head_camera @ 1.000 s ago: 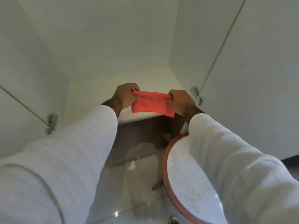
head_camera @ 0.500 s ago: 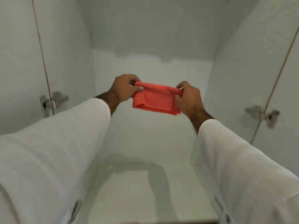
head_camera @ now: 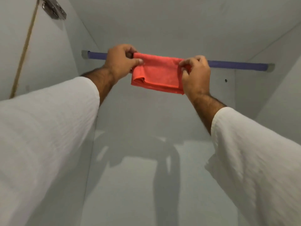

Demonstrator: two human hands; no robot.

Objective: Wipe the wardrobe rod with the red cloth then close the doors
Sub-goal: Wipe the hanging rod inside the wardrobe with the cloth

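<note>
While both hands are raised inside the wardrobe, I hold the folded red cloth point(head_camera: 158, 71) stretched between them in front of the purple rod point(head_camera: 236, 64).

I see my left hand point(head_camera: 121, 60) closed on the cloth's left top corner, thumb pressed over the fold, and my right hand point(head_camera: 196, 74) pinching its right top corner with curled fingers, so each grip is shut on fabric. Its top edge lies level with the rod, which runs from a bracket on the left wall point(head_camera: 84, 54) to another on the right wall point(head_camera: 271, 67); I cannot tell whether cloth and rod touch. Below that edge the folded layers hang loose. White sleeves point(head_camera: 48, 128) cover both forearms, and a metal hinge point(head_camera: 53, 8) sits at the wardrobe's top left corner.
</note>
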